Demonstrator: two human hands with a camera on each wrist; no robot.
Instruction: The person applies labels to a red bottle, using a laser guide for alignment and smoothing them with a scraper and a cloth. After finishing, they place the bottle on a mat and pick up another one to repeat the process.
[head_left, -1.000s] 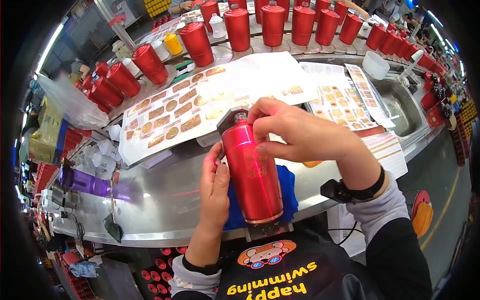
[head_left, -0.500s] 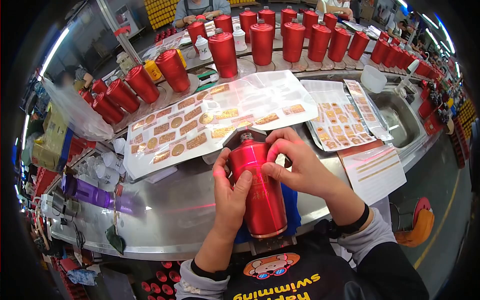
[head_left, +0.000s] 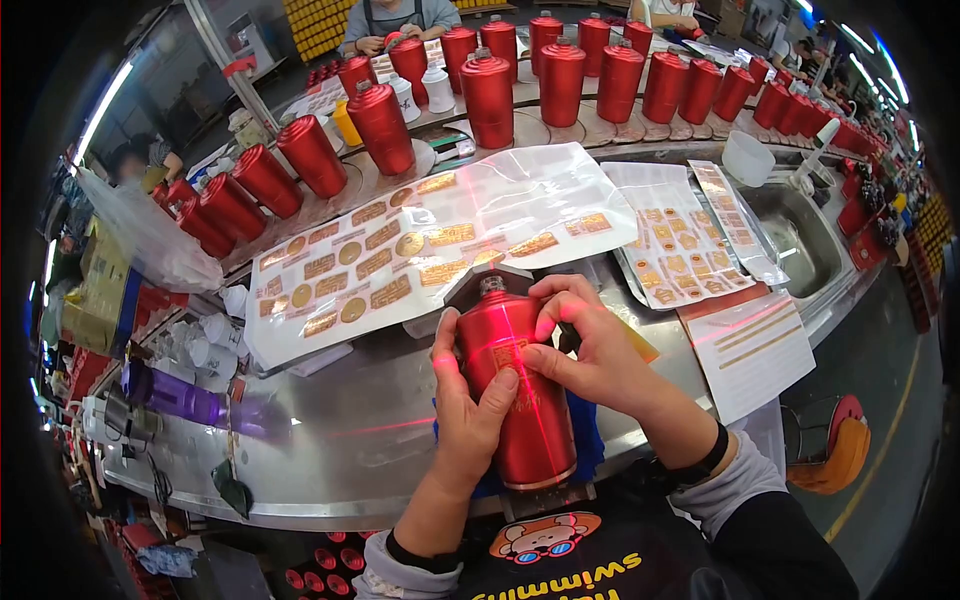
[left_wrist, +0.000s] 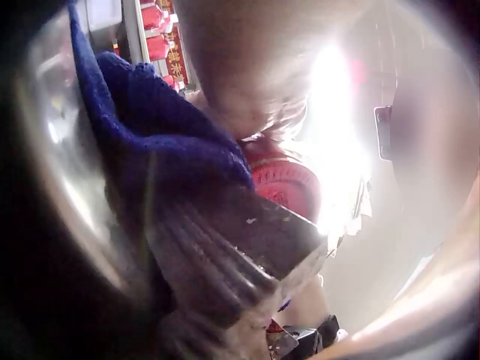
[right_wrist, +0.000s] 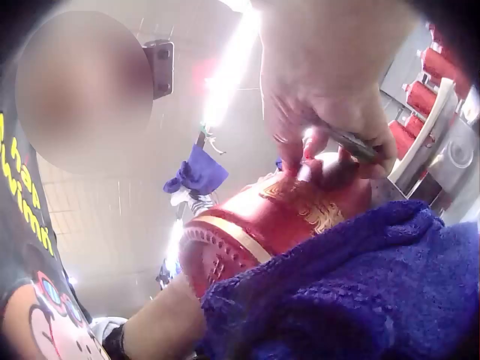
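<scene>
A red bottle (head_left: 535, 440) with a dark threaded neck lies tilted on a blue cloth (right_wrist: 360, 285) over a metal stand (left_wrist: 225, 247). My left hand (head_left: 465, 420) grips its left side, thumb across the front. Gold lettering (head_left: 510, 355) marks the bottle's upper front, crossed by red light lines. At the lettering's right edge, my right hand (head_left: 605, 350) touches the bottle with thumb and curled fingers. A dark, slim strip-like tool (right_wrist: 354, 144) shows inside those fingers in the right wrist view; its kind I cannot tell.
Sheets of gold stickers (head_left: 350, 255) lie behind the stand, with more sticker sheets (head_left: 675, 240) at the right. Red bottles (head_left: 488, 100) line the curved conveyor beyond. A sink (head_left: 805, 250) is at far right, a purple cup (head_left: 175, 390) at left.
My right hand has come down from the bottle's neck to the lettering. My left thumb has moved onto the bottle's front. The bottles on the conveyor have shifted along.
</scene>
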